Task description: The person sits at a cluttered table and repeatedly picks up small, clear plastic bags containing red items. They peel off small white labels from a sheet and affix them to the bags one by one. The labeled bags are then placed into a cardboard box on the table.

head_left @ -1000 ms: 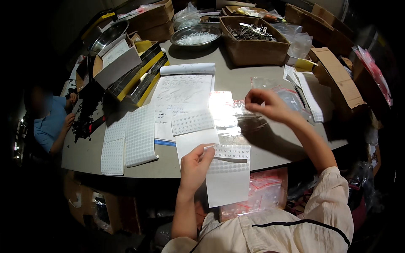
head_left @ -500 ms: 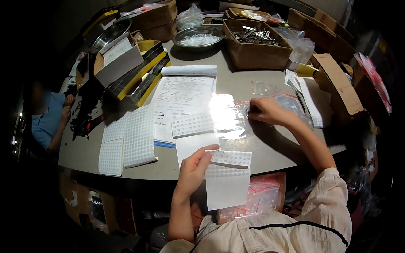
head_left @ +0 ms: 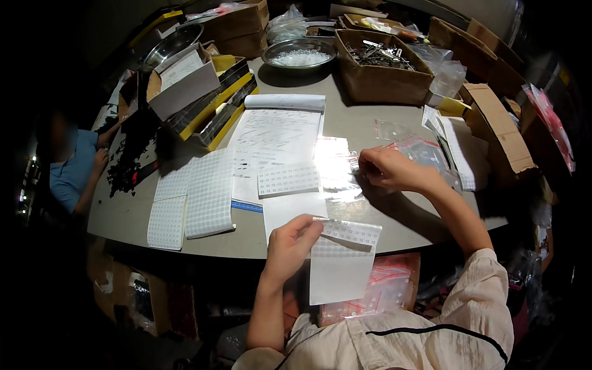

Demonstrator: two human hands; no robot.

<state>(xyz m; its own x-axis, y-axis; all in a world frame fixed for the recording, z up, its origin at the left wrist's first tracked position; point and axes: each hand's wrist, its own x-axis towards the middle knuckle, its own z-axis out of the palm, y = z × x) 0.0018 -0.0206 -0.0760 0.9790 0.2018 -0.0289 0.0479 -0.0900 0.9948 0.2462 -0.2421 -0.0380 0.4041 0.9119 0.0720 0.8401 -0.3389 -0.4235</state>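
My left hand [head_left: 292, 248] pinches the upper left corner of a white sticker sheet [head_left: 342, 271], which hangs over the table's near edge. Its top flap is folded over and bears rows of small round printed labels. Over a pile of clear zip bags [head_left: 338, 176], glaring under the lamp, is my right hand [head_left: 390, 169]. Its fingers are bent and pressed together at the bags' right side; what is between them is hidden. Another label sheet [head_left: 288, 179] lies left of the bags on white paper. More clear bags with red seals [head_left: 422, 151] lie beyond the right hand.
Left are more label sheets [head_left: 209, 191], a blue ruler [head_left: 246, 206], a written pad [head_left: 277, 129] and black-and-yellow boxes [head_left: 213, 108]. Behind stand a metal bowl [head_left: 299, 54] and a carton of metal pieces [head_left: 382, 80]. A co-worker in blue [head_left: 75, 166] sits far left. Red-sealed bags [head_left: 391, 287] fill a lap-side box.
My right hand has shifted slightly left over the zip bags, covering more of them. My left hand and its sticker sheet have moved a little right. The whole view has shifted slightly.
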